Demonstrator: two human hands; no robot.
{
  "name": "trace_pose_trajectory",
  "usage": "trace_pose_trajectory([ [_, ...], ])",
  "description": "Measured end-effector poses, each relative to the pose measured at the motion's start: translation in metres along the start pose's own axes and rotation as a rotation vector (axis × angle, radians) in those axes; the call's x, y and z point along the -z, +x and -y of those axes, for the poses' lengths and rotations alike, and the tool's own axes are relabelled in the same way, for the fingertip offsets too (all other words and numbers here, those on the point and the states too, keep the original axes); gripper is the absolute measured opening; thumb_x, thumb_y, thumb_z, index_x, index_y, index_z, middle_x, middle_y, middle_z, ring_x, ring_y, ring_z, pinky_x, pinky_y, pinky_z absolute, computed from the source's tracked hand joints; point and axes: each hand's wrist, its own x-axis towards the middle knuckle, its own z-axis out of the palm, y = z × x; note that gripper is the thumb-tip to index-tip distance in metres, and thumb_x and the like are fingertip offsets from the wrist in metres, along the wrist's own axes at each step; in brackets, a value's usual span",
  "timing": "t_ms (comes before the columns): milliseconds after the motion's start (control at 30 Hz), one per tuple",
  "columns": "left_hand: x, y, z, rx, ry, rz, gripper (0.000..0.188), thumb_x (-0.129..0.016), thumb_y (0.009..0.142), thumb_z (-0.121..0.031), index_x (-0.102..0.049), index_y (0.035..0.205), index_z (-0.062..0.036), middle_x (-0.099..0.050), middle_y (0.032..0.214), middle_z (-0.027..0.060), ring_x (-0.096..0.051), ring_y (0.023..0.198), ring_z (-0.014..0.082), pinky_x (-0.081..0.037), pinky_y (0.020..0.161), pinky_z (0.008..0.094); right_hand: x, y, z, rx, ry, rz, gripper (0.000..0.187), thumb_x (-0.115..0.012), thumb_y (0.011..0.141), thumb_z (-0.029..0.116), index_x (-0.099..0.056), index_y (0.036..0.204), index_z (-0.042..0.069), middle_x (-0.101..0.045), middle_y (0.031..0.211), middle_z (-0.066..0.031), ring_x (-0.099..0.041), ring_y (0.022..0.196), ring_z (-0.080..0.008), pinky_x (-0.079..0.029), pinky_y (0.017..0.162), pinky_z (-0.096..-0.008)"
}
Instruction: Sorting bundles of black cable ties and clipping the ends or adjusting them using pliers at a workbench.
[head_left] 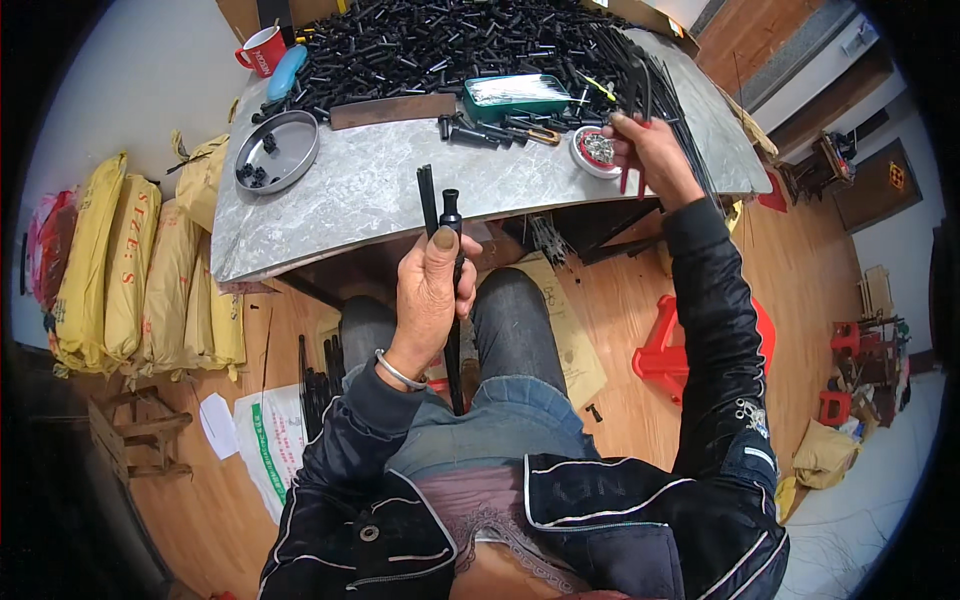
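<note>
My left hand (432,285) is closed around several thin black rods (427,195) and a black tubular fitting (451,215), held upright over my lap in front of the table edge. The thumb presses on the fitting, and the rods run down below the fist. Over the table's right side, my right hand (650,150) is closed on a red-handled tool that looks like pliers (640,90), its dark jaws pointing away from me. Just left of that hand stands a small round dish (578,160) with small shiny metal pieces inside.
A large heap of black tubular parts (420,50) covers the back of the grey table (370,190). On it also lie a round grey tray (244,160), a green box (515,108), a brown strip (390,111) and a red mug (262,52). A red stool (660,350) stands right.
</note>
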Motion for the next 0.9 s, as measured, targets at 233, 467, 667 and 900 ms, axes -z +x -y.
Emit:
trace_pose_trajectory([
  [233,-0.011,-0.022,-0.013,-0.111,0.049,-0.087,0.047,-0.047,0.098,-0.046,-0.058,0.103,-0.0007,-0.052,0.072,0.0003,-0.046,0.052,0.0049,-0.035,0.045,0.019,-0.1,-0.105,-0.017,-0.035,0.729,0.506,0.022,-0.05,0.098,0.027,-0.048,0.087,0.009,-0.049,0.084,-0.0005,-0.04,0.06,-0.0065,-0.036,0.056,-0.0242],
  [467,-0.007,-0.04,-0.02,-0.188,0.137,-0.195,0.059,-0.043,0.096,-0.053,-0.057,0.113,0.0014,-0.057,0.082,0.0037,-0.052,0.059,0.0061,-0.04,0.049,0.0195,-0.178,-0.161,-0.021,-0.083,0.76,0.447,0.032,-0.053,0.098,0.031,-0.055,0.086,0.002,-0.049,0.068,0.0001,-0.047,0.054,-0.01,-0.044,0.048,-0.0261],
  [667,-0.002,-0.045,-0.018,-0.193,0.18,-0.211,0.061,-0.041,0.096,-0.055,-0.057,0.114,0.0011,-0.06,0.077,0.0034,-0.051,0.059,0.0053,-0.04,0.049,0.019,-0.189,-0.168,-0.023,-0.046,0.802,0.427,0.037,-0.053,0.097,0.034,-0.058,0.096,-0.003,-0.048,0.064,-0.0011,-0.054,0.048,-0.014,-0.045,0.04,-0.0295],
  [900,-0.002,-0.039,-0.017,-0.246,0.211,-0.232,0.059,-0.04,0.097,-0.054,-0.058,0.116,-0.001,-0.053,0.075,-0.0017,-0.047,0.058,0.0029,-0.039,0.05,0.0172,-0.19,-0.177,-0.016,0.074,0.615,0.363,0.034,-0.056,0.096,0.033,-0.058,0.095,-0.001,-0.051,0.068,-0.0004,-0.053,0.051,-0.01,-0.045,0.043,-0.025],
])
